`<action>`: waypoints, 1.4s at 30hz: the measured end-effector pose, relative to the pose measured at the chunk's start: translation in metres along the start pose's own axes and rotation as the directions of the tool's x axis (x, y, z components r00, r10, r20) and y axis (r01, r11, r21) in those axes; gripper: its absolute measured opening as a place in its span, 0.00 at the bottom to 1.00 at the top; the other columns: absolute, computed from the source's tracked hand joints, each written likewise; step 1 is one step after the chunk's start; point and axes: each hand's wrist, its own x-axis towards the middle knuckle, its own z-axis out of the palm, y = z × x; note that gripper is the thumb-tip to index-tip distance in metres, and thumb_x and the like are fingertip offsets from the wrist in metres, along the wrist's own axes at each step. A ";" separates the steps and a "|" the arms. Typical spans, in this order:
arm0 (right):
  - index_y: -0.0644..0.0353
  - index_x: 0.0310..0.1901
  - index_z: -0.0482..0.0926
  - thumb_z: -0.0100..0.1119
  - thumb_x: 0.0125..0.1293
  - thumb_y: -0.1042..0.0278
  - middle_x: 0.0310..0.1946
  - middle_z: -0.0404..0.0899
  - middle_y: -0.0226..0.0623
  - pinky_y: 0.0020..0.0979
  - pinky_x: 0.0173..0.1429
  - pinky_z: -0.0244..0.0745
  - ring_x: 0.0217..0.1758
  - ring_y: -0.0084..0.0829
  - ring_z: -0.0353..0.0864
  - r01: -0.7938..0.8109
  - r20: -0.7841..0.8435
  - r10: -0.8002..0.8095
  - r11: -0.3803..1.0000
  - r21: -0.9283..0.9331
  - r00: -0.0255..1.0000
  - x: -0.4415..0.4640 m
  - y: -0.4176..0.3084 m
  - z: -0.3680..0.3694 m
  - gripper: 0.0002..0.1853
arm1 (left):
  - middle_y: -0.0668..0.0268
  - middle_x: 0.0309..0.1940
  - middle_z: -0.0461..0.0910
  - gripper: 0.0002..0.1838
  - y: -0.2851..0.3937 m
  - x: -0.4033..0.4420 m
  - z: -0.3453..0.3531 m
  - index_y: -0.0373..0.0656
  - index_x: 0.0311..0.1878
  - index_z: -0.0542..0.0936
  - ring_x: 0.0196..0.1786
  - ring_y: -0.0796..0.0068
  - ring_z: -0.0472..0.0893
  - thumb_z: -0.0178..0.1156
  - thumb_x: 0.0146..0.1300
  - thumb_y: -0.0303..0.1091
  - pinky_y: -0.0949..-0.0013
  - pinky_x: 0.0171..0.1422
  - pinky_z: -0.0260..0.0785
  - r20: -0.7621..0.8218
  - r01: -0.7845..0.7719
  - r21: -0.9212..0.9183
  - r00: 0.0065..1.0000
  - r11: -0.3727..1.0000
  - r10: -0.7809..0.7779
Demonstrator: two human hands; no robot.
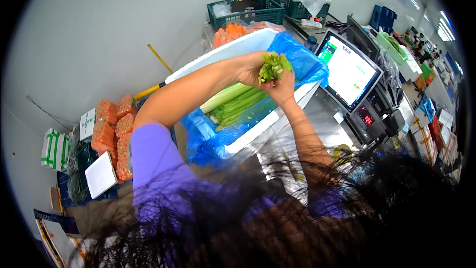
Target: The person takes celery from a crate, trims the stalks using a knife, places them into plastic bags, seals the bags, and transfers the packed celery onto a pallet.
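Both of my hands are closed around the leafy end of a bunch of celery (274, 67), over a white foam box (213, 58). My left hand (249, 69) wraps it from the left, fingers partly hidden. On the near right side, my right hand (281, 89) grips the same leaves. More pale green celery stalks (238, 105) lie lengthwise in the box under my hands. Blue plastic liner (300, 60) folds over the box's right end and its near left corner.
A lit touchscreen (348, 69) stands right of the box, with a red digital display (366, 118) below it. Green crates (245, 12) and bagged carrots (229, 33) sit behind. Stacked carrot bags (105, 134) and a white foam lid (100, 175) are at left.
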 end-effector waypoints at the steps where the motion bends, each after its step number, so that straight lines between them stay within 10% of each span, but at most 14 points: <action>1: 0.59 0.61 0.61 0.63 0.45 0.78 0.52 0.71 0.44 0.34 0.57 0.66 0.54 0.40 0.72 -0.011 -0.075 0.025 0.983 0.181 0.997 0.003 0.001 -0.002 0.38 | 0.57 0.30 0.79 0.20 0.002 -0.007 0.010 0.40 0.44 0.74 0.28 0.67 0.80 0.40 0.68 0.46 0.75 0.24 0.75 0.044 -0.020 -0.003 0.999 1.000 0.020; 6: 0.61 0.43 0.76 0.61 0.50 0.79 0.33 0.80 0.32 0.26 0.41 0.72 0.35 0.23 0.77 0.062 -0.357 0.164 0.837 0.544 0.919 0.012 0.005 -0.029 0.16 | 0.64 0.26 0.75 0.28 0.015 -0.023 0.058 0.39 0.46 0.74 0.24 0.76 0.72 0.38 0.68 0.56 0.71 0.29 0.70 0.030 -0.139 0.473 0.989 0.870 0.142; 9: 0.62 0.40 0.77 0.62 0.51 0.76 0.32 0.79 0.31 0.26 0.40 0.72 0.35 0.22 0.77 0.108 -0.392 0.155 0.813 0.572 0.907 0.002 -0.021 -0.073 0.12 | 0.68 0.23 0.73 0.29 0.019 -0.021 0.073 0.38 0.34 0.77 0.23 0.79 0.70 0.44 0.65 0.59 0.75 0.28 0.66 0.016 -0.181 0.916 0.908 0.359 0.418; 13: 0.65 0.40 0.76 0.60 0.54 0.77 0.37 0.77 0.33 0.28 0.45 0.71 0.40 0.26 0.76 0.045 -0.348 0.298 0.699 0.714 0.889 -0.022 -0.063 -0.111 0.11 | 0.69 0.23 0.74 0.17 0.019 -0.022 0.129 0.40 0.30 0.81 0.24 0.81 0.70 0.65 0.52 0.47 0.76 0.28 0.65 0.334 -0.300 0.936 0.591 -0.184 0.734; 17: 0.65 0.43 0.74 0.61 0.52 0.73 0.36 0.77 0.35 0.31 0.45 0.71 0.40 0.29 0.76 0.178 -0.398 0.102 0.776 0.606 0.912 -0.056 -0.067 -0.134 0.15 | 0.59 0.36 0.78 0.31 0.012 -0.002 0.192 0.38 0.46 0.77 0.45 0.66 0.77 0.70 0.43 0.50 0.67 0.51 0.68 0.682 -0.557 0.704 0.355 -0.442 0.639; 21: 0.61 0.48 0.69 0.58 0.53 0.70 0.40 0.73 0.38 0.41 0.59 0.67 0.46 0.34 0.74 0.112 -0.153 0.100 0.330 0.937 0.983 -0.098 -0.090 -0.179 0.20 | 0.56 0.43 0.78 0.42 -0.005 0.019 0.255 0.34 0.57 0.68 0.51 0.63 0.76 0.67 0.46 0.55 0.64 0.60 0.64 0.679 -0.627 0.723 0.723 0.292 -0.129; 25: 0.59 0.51 0.67 0.62 0.54 0.62 0.39 0.73 0.38 0.44 0.61 0.66 0.49 0.37 0.73 0.022 -0.022 -0.069 0.008 1.000 0.997 -0.147 -0.080 -0.208 0.24 | 0.60 0.38 0.75 0.35 -0.053 0.034 0.292 0.37 0.53 0.70 0.44 0.69 0.74 0.65 0.48 0.54 0.67 0.51 0.66 0.571 -0.431 0.751 0.804 0.500 -0.165; 27: 0.63 0.53 0.67 0.62 0.55 0.64 0.46 0.74 0.39 0.38 0.62 0.65 0.50 0.34 0.74 -0.144 0.157 -0.166 0.091 0.985 0.974 -0.179 -0.056 -0.227 0.26 | 0.62 0.35 0.73 0.34 -0.085 0.034 0.296 0.38 0.52 0.70 0.42 0.71 0.73 0.65 0.47 0.50 0.67 0.49 0.66 0.527 -0.394 0.705 0.847 0.590 -0.064; 29: 0.63 0.54 0.69 0.59 0.59 0.64 0.50 0.74 0.38 0.34 0.61 0.66 0.53 0.32 0.73 -0.378 0.358 0.177 0.673 0.636 0.917 -0.225 -0.018 -0.246 0.23 | 0.63 0.34 0.73 0.31 -0.129 0.046 0.277 0.37 0.49 0.70 0.40 0.71 0.74 0.67 0.46 0.46 0.67 0.46 0.69 0.511 -0.369 0.542 0.858 0.755 0.052; 31: 0.62 0.54 0.71 0.57 0.60 0.65 0.48 0.76 0.38 0.32 0.59 0.67 0.52 0.31 0.74 -0.654 0.539 0.377 0.340 0.676 0.753 -0.263 0.026 -0.246 0.21 | 0.67 0.28 0.73 0.26 -0.171 0.050 0.253 0.38 0.44 0.71 0.32 0.73 0.75 0.68 0.44 0.42 0.69 0.37 0.70 0.389 -0.223 0.360 0.918 0.906 0.071; 35: 0.62 0.51 0.75 0.57 0.57 0.63 0.45 0.79 0.44 0.31 0.56 0.68 0.49 0.37 0.77 -0.814 0.375 0.783 0.569 -0.112 0.496 -0.368 0.127 -0.167 0.20 | 0.68 0.28 0.72 0.25 -0.257 0.076 0.199 0.39 0.44 0.72 0.30 0.74 0.74 0.68 0.44 0.39 0.71 0.36 0.69 0.268 -0.132 0.292 0.962 0.947 0.052; 37: 0.61 0.47 0.77 0.54 0.56 0.65 0.44 0.78 0.45 0.34 0.53 0.69 0.47 0.39 0.78 -0.647 0.444 0.711 0.694 -0.316 0.546 -0.377 0.128 -0.135 0.17 | 0.67 0.30 0.73 0.24 -0.293 0.082 0.182 0.39 0.45 0.72 0.32 0.74 0.74 0.68 0.45 0.36 0.72 0.36 0.68 0.249 -0.093 0.299 0.968 0.950 0.016; 38: 0.59 0.41 0.78 0.50 0.56 0.66 0.41 0.79 0.44 0.36 0.50 0.70 0.43 0.41 0.78 -0.462 0.321 0.516 0.856 -0.233 0.794 -0.401 0.156 -0.098 0.13 | 0.67 0.31 0.73 0.23 -0.307 0.085 0.177 0.39 0.46 0.72 0.32 0.75 0.74 0.67 0.46 0.34 0.72 0.37 0.68 0.257 -0.067 0.285 0.966 0.956 -0.009; 42: 0.58 0.39 0.78 0.50 0.57 0.64 0.39 0.78 0.44 0.37 0.49 0.70 0.41 0.42 0.77 -0.609 0.194 0.725 0.669 -0.425 0.661 -0.372 0.129 -0.062 0.12 | 0.69 0.29 0.74 0.16 -0.328 0.086 0.166 0.39 0.42 0.74 0.33 0.79 0.72 0.65 0.51 0.33 0.75 0.38 0.65 0.233 0.051 0.170 0.968 0.984 -0.090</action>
